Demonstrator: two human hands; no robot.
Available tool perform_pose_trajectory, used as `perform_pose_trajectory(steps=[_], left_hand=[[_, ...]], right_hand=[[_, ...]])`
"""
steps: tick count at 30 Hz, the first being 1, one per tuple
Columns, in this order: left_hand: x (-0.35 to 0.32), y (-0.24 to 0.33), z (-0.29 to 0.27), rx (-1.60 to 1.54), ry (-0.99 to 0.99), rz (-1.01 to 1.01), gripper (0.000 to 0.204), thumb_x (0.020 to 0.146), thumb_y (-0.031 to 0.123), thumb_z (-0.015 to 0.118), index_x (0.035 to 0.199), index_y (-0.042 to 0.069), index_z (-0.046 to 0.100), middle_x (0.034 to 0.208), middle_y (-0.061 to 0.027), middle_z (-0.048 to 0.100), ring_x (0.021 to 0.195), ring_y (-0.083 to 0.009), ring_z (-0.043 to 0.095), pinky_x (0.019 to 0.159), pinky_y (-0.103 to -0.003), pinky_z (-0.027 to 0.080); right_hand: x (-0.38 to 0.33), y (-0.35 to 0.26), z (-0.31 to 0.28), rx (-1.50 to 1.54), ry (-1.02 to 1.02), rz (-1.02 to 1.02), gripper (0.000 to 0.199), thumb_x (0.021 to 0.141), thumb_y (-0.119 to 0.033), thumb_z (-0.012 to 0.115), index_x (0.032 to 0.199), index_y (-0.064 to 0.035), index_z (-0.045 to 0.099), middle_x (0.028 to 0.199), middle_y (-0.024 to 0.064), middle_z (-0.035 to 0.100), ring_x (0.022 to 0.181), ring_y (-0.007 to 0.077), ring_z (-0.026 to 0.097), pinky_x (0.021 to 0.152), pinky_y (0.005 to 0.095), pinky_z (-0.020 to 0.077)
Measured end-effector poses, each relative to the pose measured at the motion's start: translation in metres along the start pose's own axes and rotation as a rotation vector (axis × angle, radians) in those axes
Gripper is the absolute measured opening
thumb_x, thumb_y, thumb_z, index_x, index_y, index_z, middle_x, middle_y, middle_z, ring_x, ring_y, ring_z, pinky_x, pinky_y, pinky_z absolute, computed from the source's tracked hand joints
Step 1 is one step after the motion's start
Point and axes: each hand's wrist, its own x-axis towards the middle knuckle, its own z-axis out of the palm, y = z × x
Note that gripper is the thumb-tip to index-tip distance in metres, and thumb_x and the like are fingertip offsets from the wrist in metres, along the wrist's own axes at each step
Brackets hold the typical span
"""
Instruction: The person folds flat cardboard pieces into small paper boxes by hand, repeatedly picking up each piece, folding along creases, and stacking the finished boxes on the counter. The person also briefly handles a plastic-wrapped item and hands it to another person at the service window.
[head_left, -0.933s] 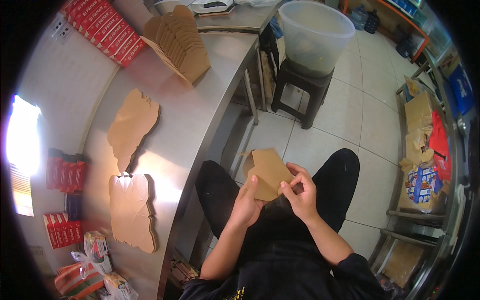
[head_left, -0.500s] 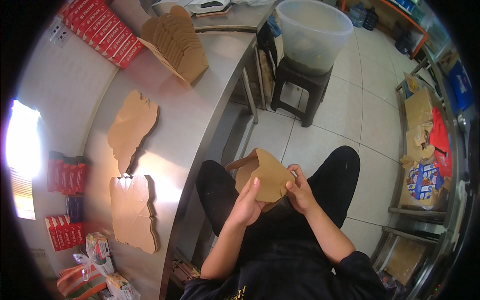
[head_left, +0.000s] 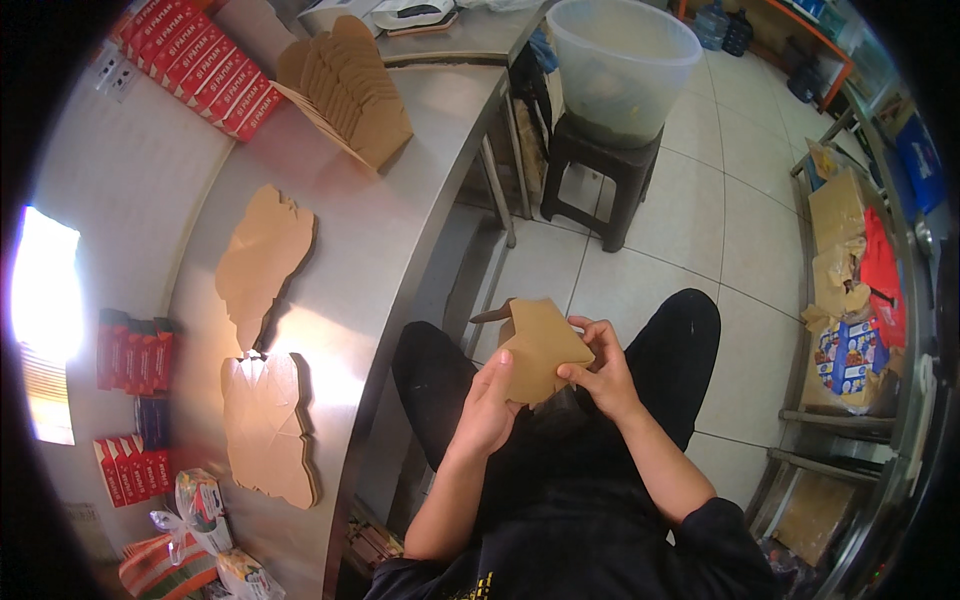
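Observation:
A partly folded brown cardboard food box (head_left: 545, 352) is held above my lap between both hands. My left hand (head_left: 488, 408) grips its left side, with the thumb pressed on the outer wall. At its right end, my right hand (head_left: 600, 370) pinches a folded corner between thumb and fingers. One flap sticks out toward the far left of the box. On the steel table to my left lie two piles of flat box blanks, a far pile (head_left: 262, 255) and a near pile (head_left: 265, 430). Beyond them stands a nested stack of folded boxes (head_left: 350, 95).
Red cartons (head_left: 205, 65) are stacked at the table's far left, with smaller red packs (head_left: 135, 350) along the wall. A translucent tub (head_left: 620, 70) sits on a dark stool (head_left: 605, 180) ahead. Metal shelving (head_left: 835, 425) with cardboard and bags stands at right.
The box has turned in my hands, and its right end is now folded to a sharper corner. My right fingers have shifted along that edge. Both hands keep their hold.

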Motion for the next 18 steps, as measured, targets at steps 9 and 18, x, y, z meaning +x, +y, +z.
perform_pose_trajectory(steps=[9, 18], left_hand=[[0.004, -0.003, -0.014, -0.187, -0.099, -0.069, 0.06, 0.114, 0.044, 0.034, 0.158, 0.004, 0.036, 0.155, -0.0154, 0.048, 0.141, -0.0303, 0.051, 0.116, -0.046, 0.042], [-0.003, -0.036, -0.022, -0.362, -0.207, -0.042, 0.064, 0.111, 0.048, 0.045, 0.16, 0.007, 0.035, 0.157, -0.0133, 0.047, 0.144, -0.0303, 0.047, 0.117, -0.05, 0.038]], right_hand=[[-0.006, -0.009, 0.006, 0.212, -0.024, 0.15, 0.048, 0.085, -0.018, 0.089, 0.113, -0.0136, 0.05, 0.149, 0.013, 0.045, 0.139, 0.0258, 0.046, 0.114, 0.0416, 0.0409], [-0.013, 0.012, 0.014, 0.247, 0.054, 0.058, 0.049, 0.085, -0.012, 0.088, 0.113, -0.0145, 0.048, 0.15, 0.0132, 0.044, 0.139, 0.025, 0.045, 0.115, 0.0413, 0.0397]])
